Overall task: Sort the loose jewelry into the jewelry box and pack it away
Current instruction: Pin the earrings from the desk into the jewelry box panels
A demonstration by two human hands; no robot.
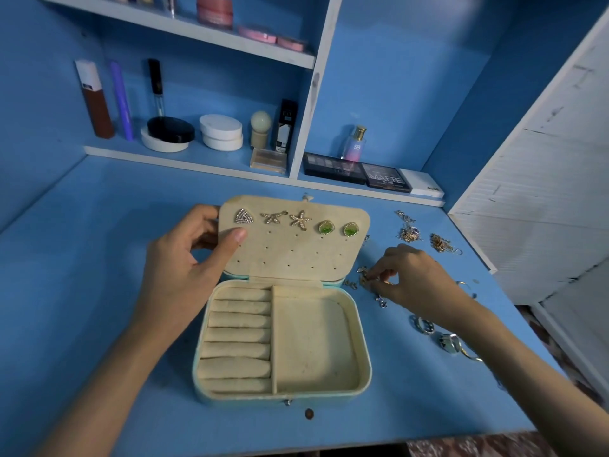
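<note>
- Box point(313, 341) sits open mid-table point(99, 291), its ring rolls and right compartment bare.
- Left hand point(184, 268) grips the lid point(290, 255) by its left edge, thumb on the inner face and fingers behind.
- Five earrings point(300, 220) are pinned along the lid's top row.
- Right hand point(415, 285), just right of the box, pinches a small piece point(364, 275) at the tabletop.
- Chains point(410, 233) and rings point(423, 324) lie loose further right.

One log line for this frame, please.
left hand: grips jewelry box lid edge | right hand: pinches small gold piece on table | lid: five earrings pinned | rings, chains: loose on table
</note>
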